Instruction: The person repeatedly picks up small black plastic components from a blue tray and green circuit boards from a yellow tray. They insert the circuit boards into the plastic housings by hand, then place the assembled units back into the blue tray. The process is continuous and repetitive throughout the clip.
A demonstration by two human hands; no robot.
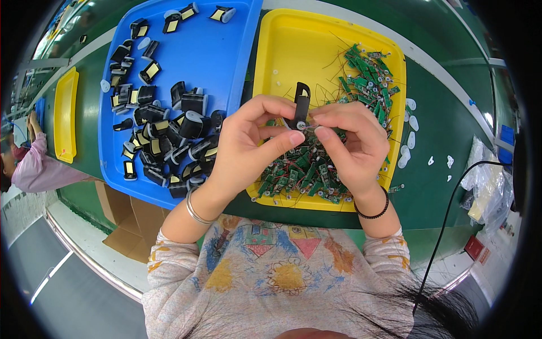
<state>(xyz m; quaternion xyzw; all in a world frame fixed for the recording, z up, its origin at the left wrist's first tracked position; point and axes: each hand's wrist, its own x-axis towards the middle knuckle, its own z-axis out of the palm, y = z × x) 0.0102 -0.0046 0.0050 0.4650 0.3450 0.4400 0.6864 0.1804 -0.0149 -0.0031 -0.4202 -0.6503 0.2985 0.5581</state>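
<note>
Above the yellow tray [293,48], my left hand [245,138] is closed on a black plastic casing [302,107], held upright between thumb and fingers. A small round silvery part [301,125] shows at the casing's lower end. My right hand [358,138] pinches close beside that part; what its fingertips hold is too small to make out. Beneath both hands, small green circuit boards [307,169] with thin wires lie heaped in the tray, and more run up its right side. To the left, a blue tray [212,56] bears many black casings [161,127] with cream pads.
Pale oval pieces [413,123] lie on the green table right of the yellow tray. Farther right are clear plastic bags [488,189] and a black cable [443,237]. At far left, a pink-sleeved person [42,166] sits near another yellow tray [66,116]. A cardboard box [127,229] stands below.
</note>
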